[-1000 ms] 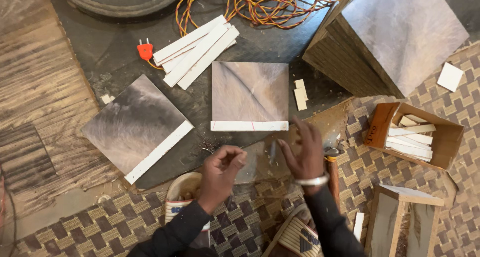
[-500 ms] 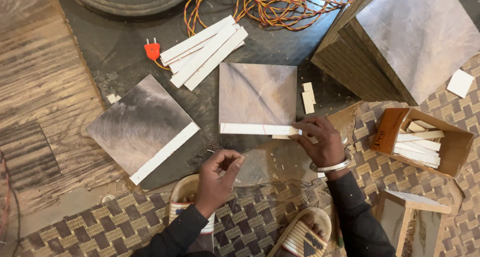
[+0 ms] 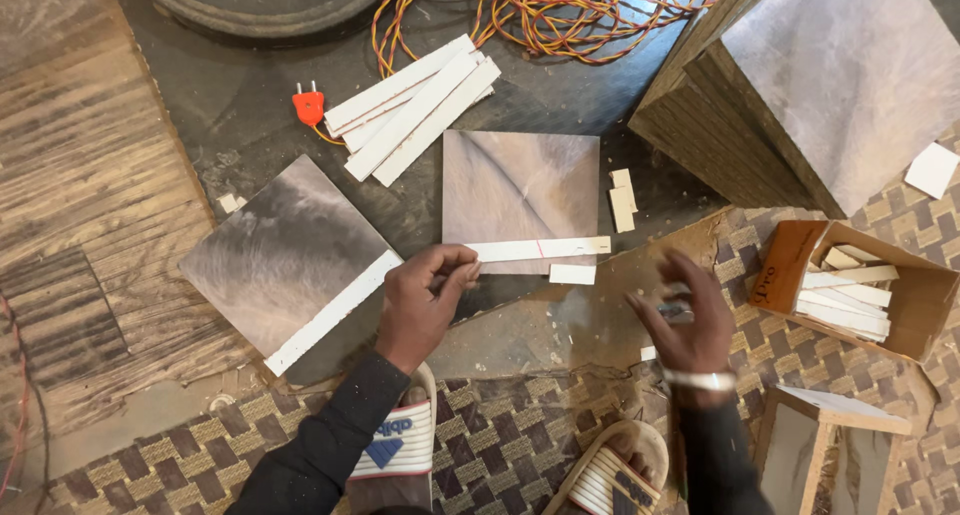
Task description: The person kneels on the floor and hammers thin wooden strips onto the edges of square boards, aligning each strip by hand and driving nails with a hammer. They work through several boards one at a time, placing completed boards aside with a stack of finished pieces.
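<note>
Landmark: the square grey tile [image 3: 520, 190] lying flat in the middle of the dark floor

Left hand [image 3: 425, 300] sat just below the tile's lower left corner, thumb and forefinger pinched on the left end of a long white strip [image 3: 545, 248]. The strip lay flat along the tile's bottom edge, on top of it, with its right end near the lower right corner. A short white offcut [image 3: 572, 274] lay just below the strip, off the tile.

Right hand [image 3: 685, 320] hovered below and to the right of the tile, apart from it, fingers loosely curled. Something small and dark seemed to be between them, but it was blurred, so hold or no hold cannot be told.

Step in hand, as a judgement: lining the strip up against the tile's bottom edge, placement not settled. A next move would call for the strip kept square to that edge while the free end is pressed down.

Around the tile:
- two small offcuts [image 3: 622, 197] just off its right side
- a bundle of white strips [image 3: 415, 110] above left, with a red plug [image 3: 309, 106] beside it
- a second tile [image 3: 280, 250] with a white edge strip to the left
- a stack of tiles [image 3: 800, 95] up right
- a cardboard box [image 3: 790, 270] of strips to the right
</note>
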